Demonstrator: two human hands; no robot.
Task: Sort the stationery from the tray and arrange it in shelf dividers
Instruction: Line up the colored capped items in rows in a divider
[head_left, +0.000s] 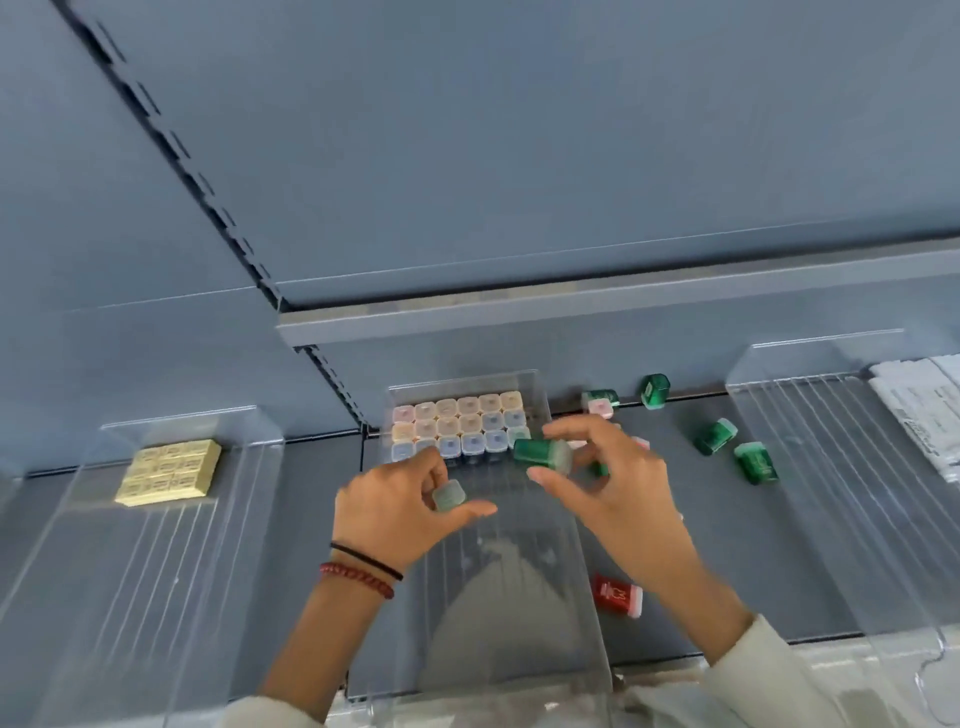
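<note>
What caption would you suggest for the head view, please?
Left hand pinches a pale green box, right hand a dark green box, above a clear divider.

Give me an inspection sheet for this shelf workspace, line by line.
Surface: grey shelf, carrying clear dividers.
Job's things: pastel boxes in rows at the back of the middle divider; yellow blocks in the left divider; loose green boxes and a red box on the shelf, right of the middle divider.
Clutter: white papers at the far right, past the right divider.
Grippers: left hand pinches a pale green box; right hand holds a dark green box.
Cables: nothing seen.
Surroundings: grey back panel, upper shelf edge, slotted upright.
</note>
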